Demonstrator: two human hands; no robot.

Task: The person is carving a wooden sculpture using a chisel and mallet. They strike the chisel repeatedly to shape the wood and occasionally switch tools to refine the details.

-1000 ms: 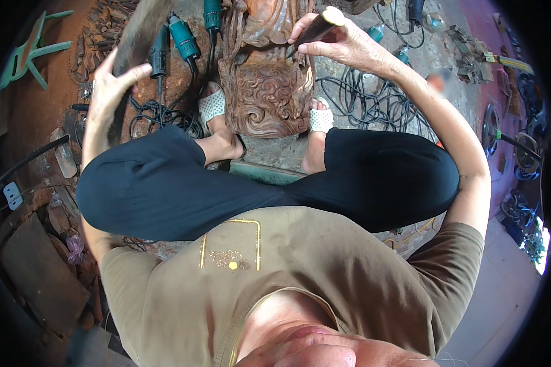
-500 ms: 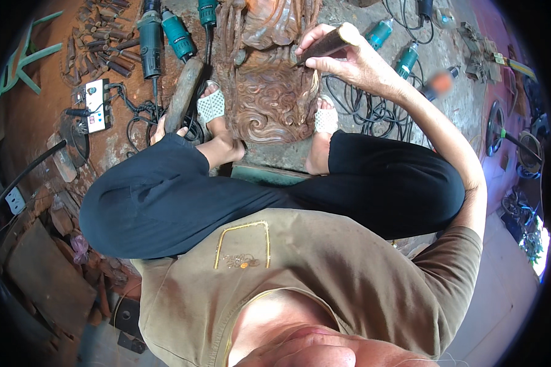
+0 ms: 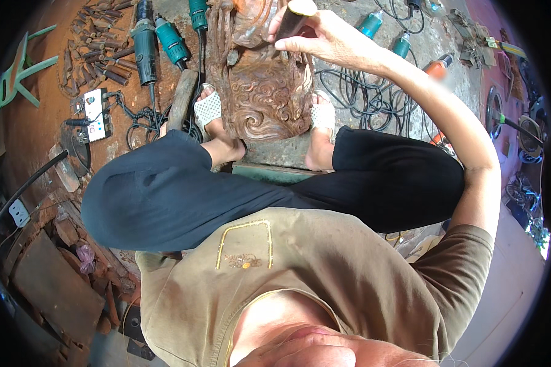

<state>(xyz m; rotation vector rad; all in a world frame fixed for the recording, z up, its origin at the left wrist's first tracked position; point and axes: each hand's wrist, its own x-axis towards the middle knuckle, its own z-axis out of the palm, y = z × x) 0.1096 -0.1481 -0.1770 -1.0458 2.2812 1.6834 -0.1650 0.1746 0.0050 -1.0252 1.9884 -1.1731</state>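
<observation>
Between my feet stands a brown wood carving (image 3: 268,98) with curling, cloud-like relief. My right hand (image 3: 330,44) is over its upper part, fingers closed round a carving chisel (image 3: 294,22) with a thick dark handle and pale butt end. The chisel's tip is hidden, so contact with the wood cannot be seen. Left of the carving, a rough wooden club (image 3: 182,98) slants up beside my left foot. Only a sliver of my left hand (image 3: 163,129) shows at its lower end, the rest behind my trouser leg; it appears closed on the club.
Teal power grinders (image 3: 172,44) lie at the upper left, with more power tools (image 3: 371,25) at the upper right. Black cables (image 3: 364,101) coil right of the carving. Many wood-handled chisels (image 3: 107,52) are heaped far left, near a white control box (image 3: 96,113).
My right hand and the chisel have moved up and left along the carving. The club has dropped lower, and my left hand has slipped mostly behind my leg. The view has shifted slightly.
</observation>
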